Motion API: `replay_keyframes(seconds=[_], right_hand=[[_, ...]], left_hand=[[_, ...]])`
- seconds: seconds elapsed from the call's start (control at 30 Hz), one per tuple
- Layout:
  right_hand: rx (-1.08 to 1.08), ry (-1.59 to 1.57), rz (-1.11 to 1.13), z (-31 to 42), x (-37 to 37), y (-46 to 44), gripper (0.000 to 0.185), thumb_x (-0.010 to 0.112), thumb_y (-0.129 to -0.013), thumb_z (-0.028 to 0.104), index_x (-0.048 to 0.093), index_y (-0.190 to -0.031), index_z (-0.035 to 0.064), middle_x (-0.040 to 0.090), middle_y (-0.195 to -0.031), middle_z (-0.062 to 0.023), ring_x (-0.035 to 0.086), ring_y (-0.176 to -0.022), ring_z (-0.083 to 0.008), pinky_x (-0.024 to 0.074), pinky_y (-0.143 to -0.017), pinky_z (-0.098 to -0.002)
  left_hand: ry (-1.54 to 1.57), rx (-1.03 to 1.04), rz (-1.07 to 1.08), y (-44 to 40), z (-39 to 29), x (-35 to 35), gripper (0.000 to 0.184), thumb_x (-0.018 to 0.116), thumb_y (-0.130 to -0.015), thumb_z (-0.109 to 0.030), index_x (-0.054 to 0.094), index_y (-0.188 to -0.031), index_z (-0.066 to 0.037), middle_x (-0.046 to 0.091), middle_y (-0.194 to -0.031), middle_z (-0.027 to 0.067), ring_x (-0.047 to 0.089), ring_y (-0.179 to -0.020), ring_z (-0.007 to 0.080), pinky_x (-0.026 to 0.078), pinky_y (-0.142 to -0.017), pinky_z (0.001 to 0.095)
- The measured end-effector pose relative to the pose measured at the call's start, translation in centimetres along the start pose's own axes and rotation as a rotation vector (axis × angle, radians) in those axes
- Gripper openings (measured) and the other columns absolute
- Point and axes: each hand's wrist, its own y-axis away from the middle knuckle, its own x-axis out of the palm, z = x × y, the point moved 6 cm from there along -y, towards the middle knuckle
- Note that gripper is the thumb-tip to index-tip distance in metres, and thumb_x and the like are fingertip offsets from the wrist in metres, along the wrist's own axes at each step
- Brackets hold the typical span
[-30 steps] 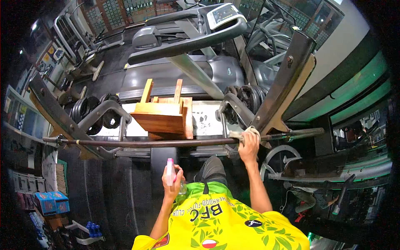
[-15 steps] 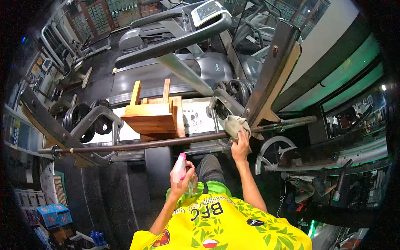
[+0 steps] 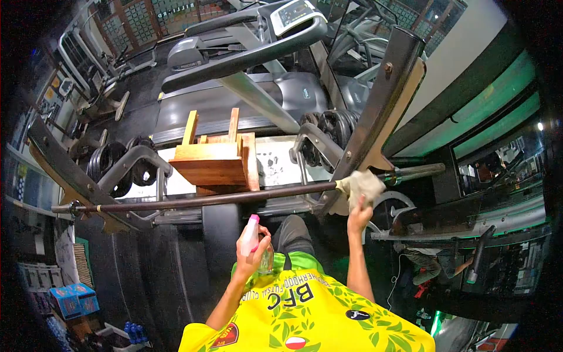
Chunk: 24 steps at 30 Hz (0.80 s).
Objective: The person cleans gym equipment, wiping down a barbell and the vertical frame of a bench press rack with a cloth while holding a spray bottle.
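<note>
Barbell [image 3: 281, 192] laid across both uprights, taken as landmark. Toward its right end, just inside the metal sleeve [image 3: 419, 172], a pale cloth [image 3: 365, 185] is held by the right hand [image 3: 359, 215], thumb and fingers pinched on its lower folds; the shaft is covered there by the cloth, and how far around it the fabric is wrapped cannot be told. On the near side of the barbell, below its middle and well apart from it, a spray bottle [image 3: 250, 236] with a pink nozzle is gripped around the neck by the left hand [image 3: 253, 253], fingers curled; the nozzle is pointed up toward the bar. Just beyond the barbell, near its middle, a wooden stool [image 3: 211, 171] is seen, legs pointed away. Weight plates [image 3: 337, 129] are stored beyond the barbell's right half, with more plates [image 3: 105, 163] beyond its left half. Farther beyond, a treadmill [image 3: 217, 105] is set roughly alongside. Under the barbell's middle, a black pad [image 3: 221, 226] is partly crossed by the shaft. Well below its left end, a blue box [image 3: 74, 300] is noted.
</note>
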Motion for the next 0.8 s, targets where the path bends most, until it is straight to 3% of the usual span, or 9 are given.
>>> replay_keyframes(seconds=[0.03,0.07,0.1,0.3,0.4,0.57,0.63,0.7,0.8], right_hand=[[0.042,0.313,0.249,0.7,1.0,-1.2,0.036,0.056,-0.089,0.025,0.056,-0.111,-0.0038,0.059,-0.107,-0.0225,0.057,-0.1,-0.0342,0.0438,-0.084,-0.0386],[-0.556,0.294,0.079,4.2,1.8,-1.6,0.035,0.06,-0.079,0.012,0.056,-0.112,0.0009,0.056,-0.115,-0.0191,0.05,-0.11,-0.0363,0.0387,-0.096,-0.0405],[-0.742,0.552,0.181,6.5,2.9,-1.7,0.04,0.062,-0.072,0.007,0.057,-0.111,0.0021,0.054,-0.12,-0.0136,0.047,-0.115,-0.0313,0.0338,-0.102,-0.04],[-0.635,0.665,0.241,5.7,4.5,-4.9,0.03,0.066,-0.072,0.013,0.059,-0.099,0.002,0.061,-0.101,-0.0125,0.055,-0.095,-0.0315,0.0405,-0.088,-0.0416],[-0.694,0.592,0.037,4.9,4.8,-3.7,0.03,0.063,-0.074,0.01,0.059,-0.102,-0.0003,0.059,-0.11,-0.0167,0.052,-0.108,-0.0325,0.0385,-0.097,-0.0391],[-0.545,0.378,0.045,3.8,3.0,0.0,0.035,0.052,-0.078,0.001,0.055,-0.113,-0.0036,0.05,-0.125,-0.0239,0.045,-0.119,-0.0381,0.0354,-0.102,-0.0415],[-0.434,0.267,0.119,4.4,1.9,0.8,0.035,0.052,-0.081,0.003,0.053,-0.114,-0.0049,0.053,-0.12,-0.026,0.051,-0.112,-0.0391,0.0412,-0.095,-0.0413],[-0.21,0.184,0.221,5.8,0.3,0.8,0.031,0.055,-0.083,0.011,0.055,-0.11,-0.0056,0.06,-0.099,-0.0283,0.059,-0.094,-0.0416,0.047,-0.078,-0.0402],[-0.267,0.089,-0.003,6.2,-1.2,-1.1,0.026,0.058,-0.083,0.013,0.057,-0.104,-0.0026,0.062,-0.093,-0.0248,0.059,-0.089,-0.0425,0.0463,-0.074,-0.0411]], left_hand=[[-0.041,0.015,-0.002,-0.1,-0.2,0.0,0.015,0.058,-0.084,-0.004,0.049,-0.096,0.001,0.055,-0.077,0.0048,0.056,-0.062,0.0095,0.046,-0.059,0.0236],[-0.042,0.015,0.002,-0.1,-0.1,0.0,0.015,0.058,-0.084,-0.004,0.049,-0.096,0.001,0.055,-0.077,0.0048,0.056,-0.062,0.0095,0.046,-0.059,0.0236],[-0.013,0.008,-0.002,0.0,0.2,0.0,0.016,0.059,-0.084,-0.005,0.049,-0.096,0.001,0.055,-0.077,0.0049,0.056,-0.061,0.0095,0.046,-0.059,0.0235],[-0.013,0.002,-0.009,0.5,-0.2,0.0,0.019,0.059,-0.084,-0.007,0.05,-0.098,0.001,0.055,-0.076,0.0052,0.055,-0.061,0.0093,0.045,-0.059,0.0234],[-0.042,0.025,-0.001,0.9,-0.2,-0.2,0.02,0.059,-0.084,-0.008,0.051,-0.099,0.001,0.055,-0.076,0.0054,0.055,-0.061,0.0092,0.045,-0.058,0.0237],[-0.054,0.018,-0.009,1.8,0.0,-0.4,0.02,0.059,-0.084,-0.008,0.05,-0.1,0.001,0.056,-0.078,0.0055,0.056,-0.061,0.0094,0.046,-0.058,0.0235],[-0.044,0.014,0.006,2.0,-0.6,-0.4,0.02,0.06,-0.084,-0.007,0.051,-0.1,0.001,0.057,-0.079,0.0057,0.057,-0.062,0.0095,0.047,-0.058,0.0234],[-0.022,0.017,0.026,2.0,-1.0,-0.2,0.02,0.06,-0.084,-0.007,0.051,-0.1,0.0,0.057,-0.08,0.0057,0.057,-0.062,0.0097,0.047,-0.058,0.0234],[-0.004,0.023,0.071,1.8,-1.1,0.3,0.02,0.061,-0.083,-0.005,0.051,-0.1,0.0,0.058,-0.081,0.0058,0.058,-0.061,0.0099,0.048,-0.057,0.0237]])
